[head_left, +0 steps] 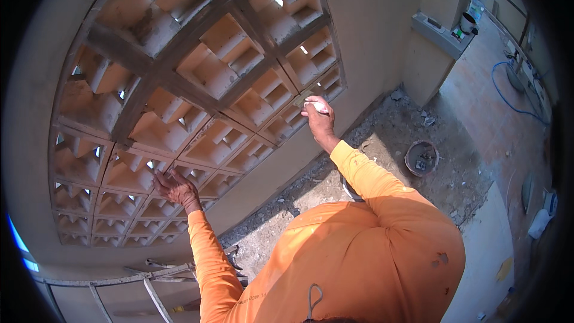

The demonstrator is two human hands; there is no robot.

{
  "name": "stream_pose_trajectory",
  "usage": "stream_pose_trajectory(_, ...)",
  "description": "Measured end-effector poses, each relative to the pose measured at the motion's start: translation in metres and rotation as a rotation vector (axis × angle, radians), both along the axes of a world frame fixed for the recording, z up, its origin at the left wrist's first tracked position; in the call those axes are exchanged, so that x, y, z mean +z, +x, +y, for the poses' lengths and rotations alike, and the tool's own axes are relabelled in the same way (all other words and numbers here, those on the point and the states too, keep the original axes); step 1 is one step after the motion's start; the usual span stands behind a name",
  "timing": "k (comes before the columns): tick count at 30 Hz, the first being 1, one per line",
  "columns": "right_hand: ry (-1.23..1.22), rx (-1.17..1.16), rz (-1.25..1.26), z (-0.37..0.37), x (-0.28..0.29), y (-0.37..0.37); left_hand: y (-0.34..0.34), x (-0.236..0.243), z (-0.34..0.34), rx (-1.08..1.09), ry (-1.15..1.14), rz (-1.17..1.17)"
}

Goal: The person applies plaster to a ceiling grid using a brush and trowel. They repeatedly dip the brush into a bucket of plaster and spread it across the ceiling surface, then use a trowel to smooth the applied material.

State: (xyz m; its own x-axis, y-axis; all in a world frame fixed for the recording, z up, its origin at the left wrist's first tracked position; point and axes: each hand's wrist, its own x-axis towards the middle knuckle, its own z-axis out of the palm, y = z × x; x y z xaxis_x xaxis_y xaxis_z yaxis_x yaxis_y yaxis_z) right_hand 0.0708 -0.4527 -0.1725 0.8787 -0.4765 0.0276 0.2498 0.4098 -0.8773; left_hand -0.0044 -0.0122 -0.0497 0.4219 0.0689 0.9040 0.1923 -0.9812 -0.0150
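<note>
Looking at a big block screen here, built up from square vent blocks in a grid, all angled fins and deep pockets, dusty peach-tan and kinda chalky. Showing wide grey-brown bands over the joints in the upper part of the screen, just thin dark lines lower down. Got the left hand at the screen's lower middle, grip spread, loosely splayed over the block faces. Can't tell how firmly pressed. Got the right hand up at the screen's right edge, grip closed, pinching a small pale piece right by the joints there. Can't make out its exact kind, too small and partly covered. Wearing soft orange sleeves, pretty wrinkled.

Seeing smooth beige plaster wall around the screen. Below and right of the screen, seeing crumbly grey rubble with a round, grubby bucket on it, lumpy stuff inside. Further right of the screen, spotting a ledge with a dark cup on top, then a curving blue hose. Below the screen's lower left, spotting a thin-barred metal frame.
</note>
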Motion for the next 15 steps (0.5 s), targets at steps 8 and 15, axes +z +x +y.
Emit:
stream_pose_trajectory(8,-0.274,0.030,-0.220,0.000,0.008,-0.027,0.006,-0.004,0.003,-0.056,0.022,-0.073)
stream_pose_trajectory(15,-0.249,0.083,-0.242,0.005,0.013,-0.042,-0.009,0.016,-0.007,-0.026,-0.092,0.081)
